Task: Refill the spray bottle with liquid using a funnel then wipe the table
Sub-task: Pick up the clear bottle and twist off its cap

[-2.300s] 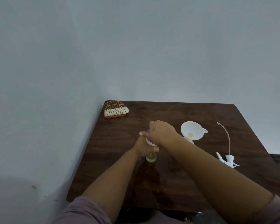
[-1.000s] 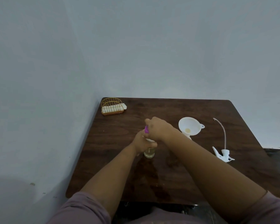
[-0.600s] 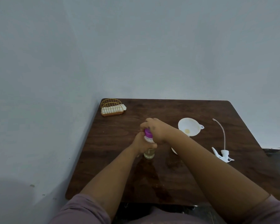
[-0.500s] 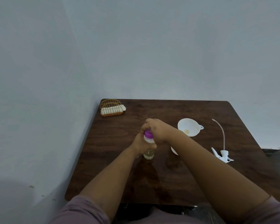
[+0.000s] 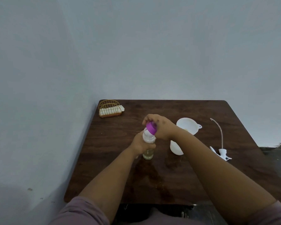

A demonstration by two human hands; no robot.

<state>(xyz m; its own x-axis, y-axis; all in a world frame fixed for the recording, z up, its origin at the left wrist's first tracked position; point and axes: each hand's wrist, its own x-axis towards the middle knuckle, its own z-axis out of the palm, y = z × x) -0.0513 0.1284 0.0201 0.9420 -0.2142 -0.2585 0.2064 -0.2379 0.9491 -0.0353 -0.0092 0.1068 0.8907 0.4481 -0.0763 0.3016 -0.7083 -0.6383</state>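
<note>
A small clear bottle [image 5: 148, 154] with yellowish liquid stands near the middle of the dark wooden table [image 5: 110, 153]. My left hand [image 5: 140, 144] grips it around the middle. My right hand [image 5: 163, 127] pinches its purple cap [image 5: 151, 127], which is tilted just above the white neck. To the right a white funnel [image 5: 187, 126] sits on a white container [image 5: 176, 148], mostly hidden behind my right forearm. The white spray head [image 5: 221, 152] with its long tube lies on the table further right.
A gold wire holder [image 5: 109, 108] with white napkins stands at the table's far left corner, close to the wall. Wet-looking streaks [image 5: 154, 177] mark the wood in front of the bottle. The table's right edge drops to a dark floor.
My right hand has twisted on the purple cap; the cap now sits tilted and raised off the bottle's white neck. The left hand has kept its hold on the bottle.
</note>
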